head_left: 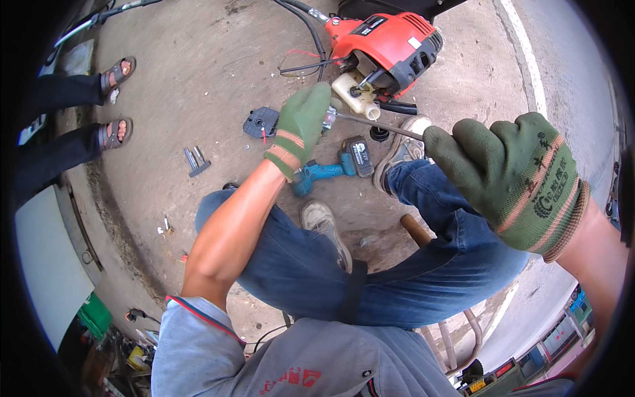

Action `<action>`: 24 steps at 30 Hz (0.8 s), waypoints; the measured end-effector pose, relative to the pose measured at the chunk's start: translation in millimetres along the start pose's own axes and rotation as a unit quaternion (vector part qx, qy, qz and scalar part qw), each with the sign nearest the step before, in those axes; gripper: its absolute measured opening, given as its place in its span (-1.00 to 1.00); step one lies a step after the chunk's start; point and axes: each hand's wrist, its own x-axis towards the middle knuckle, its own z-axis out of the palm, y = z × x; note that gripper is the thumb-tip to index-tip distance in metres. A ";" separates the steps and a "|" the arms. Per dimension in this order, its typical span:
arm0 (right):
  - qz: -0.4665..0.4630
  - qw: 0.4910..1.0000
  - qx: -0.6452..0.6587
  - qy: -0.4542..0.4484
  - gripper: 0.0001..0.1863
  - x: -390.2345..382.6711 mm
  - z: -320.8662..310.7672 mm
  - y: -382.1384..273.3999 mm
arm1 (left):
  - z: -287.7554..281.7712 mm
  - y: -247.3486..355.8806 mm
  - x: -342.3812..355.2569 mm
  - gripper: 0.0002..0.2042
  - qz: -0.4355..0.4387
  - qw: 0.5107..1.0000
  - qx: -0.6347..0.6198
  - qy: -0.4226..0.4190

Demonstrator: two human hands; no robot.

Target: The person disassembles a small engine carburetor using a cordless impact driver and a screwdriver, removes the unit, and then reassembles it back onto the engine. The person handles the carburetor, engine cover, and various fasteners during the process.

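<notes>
Both my hands wear green work gloves with orange bands. My left hand (303, 122) is closed around a small part (329, 118), shiny with a reddish patch; most of it is hidden by the glove. In my right hand (506, 178) is a screwdriver, its handle covered by my fingers. Its thin metal shaft (380, 125) points left and reaches the small part. Just beyond my hands lies a red and black engine (383, 46) with a whitish fuel tank (357, 96). Below my left hand is a teal cordless power tool (324, 171) with a black battery.
A black cover (261, 122) lies left of my left hand. Small metal pieces (196, 162) sit farther left on the concrete ground (192, 86). A person's sandalled feet (116, 132) stand at the left. My shoes (324, 228) flank the power tool. A black cap (379, 133) lies near the tank.
</notes>
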 end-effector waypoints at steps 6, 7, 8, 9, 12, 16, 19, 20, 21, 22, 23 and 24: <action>0.131 0.940 0.312 0.041 -0.48 10.2 2.9 -4.7 | -9.0 -1.4 2.1 -0.57 -0.012 1.000 -0.028 -0.004; 0.157 0.916 0.366 0.056 -0.50 10.8 5.0 -6.8 | -10.6 -4.2 6.0 -0.57 -0.016 0.999 -0.034 -0.012; 0.170 0.901 0.390 0.086 -0.52 11.2 8.0 -6.3 | -11.6 -3.3 8.4 -0.57 -0.016 0.999 -0.042 -0.017; 0.182 0.885 0.413 0.114 -0.55 11.2 9.7 -4.5 | -12.2 -2.5 8.9 -0.56 -0.021 0.998 -0.049 -0.021; 0.161 0.898 0.396 0.101 -0.56 2.7 1.3 4.3 | -15.7 -0.9 11.0 -0.53 -0.042 0.996 -0.066 -0.031; 0.166 0.895 0.402 0.099 -0.53 -11.3 -0.8 1.7 | -19.3 0.1 12.1 -0.49 -0.067 0.995 -0.057 -0.036; 0.162 0.895 0.397 0.122 -0.48 -12.3 6.9 -2.7 | -10.8 4.9 8.4 -0.48 -0.064 0.996 -0.044 -0.038; 0.161 0.895 0.397 0.125 -0.48 -11.8 8.3 -3.6 | -8.5 6.1 7.0 -0.48 -0.064 0.996 -0.042 -0.036; 0.162 0.893 0.402 0.123 -0.48 -11.3 8.6 -3.8 | -6.6 7.8 5.9 -0.48 -0.064 0.996 -0.042 -0.036; 0.163 0.890 0.407 0.121 -0.48 -11.0 9.2 -4.3 | -4.9 9.5 5.0 -0.48 -0.065 0.996 -0.042 -0.035; 0.167 0.886 0.417 0.115 -0.48 -10.6 8.9 -3.7 | -4.2 10.4 4.3 -0.48 -0.065 0.996 -0.043 -0.033; 0.165 0.885 0.419 0.116 -0.49 -10.1 9.5 -3.2 | -3.9 9.9 4.0 -0.48 -0.064 0.997 -0.041 -0.033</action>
